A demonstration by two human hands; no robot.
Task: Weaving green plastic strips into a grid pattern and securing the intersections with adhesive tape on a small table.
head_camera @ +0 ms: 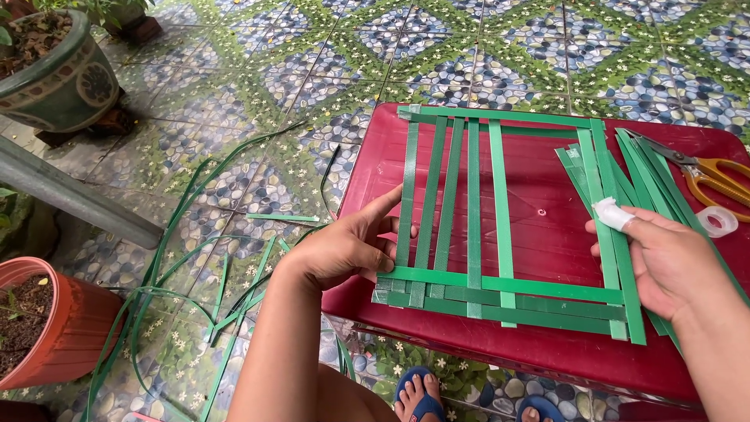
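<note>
The woven green strap lattice (pixel 484 234) lies flat on the dark red plastic surface (pixel 539 180). The left hand (pixel 344 250) pinches its left vertical straps, grip narrow. The right hand (pixel 664 258), one finger bandaged, holds the right strap. Orange scissors (pixel 703 176) lie near.

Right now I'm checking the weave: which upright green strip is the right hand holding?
The rightmost upright strip, set apart from the four close together by the left hand. The right hand holds it, one finger taped white.
</note>
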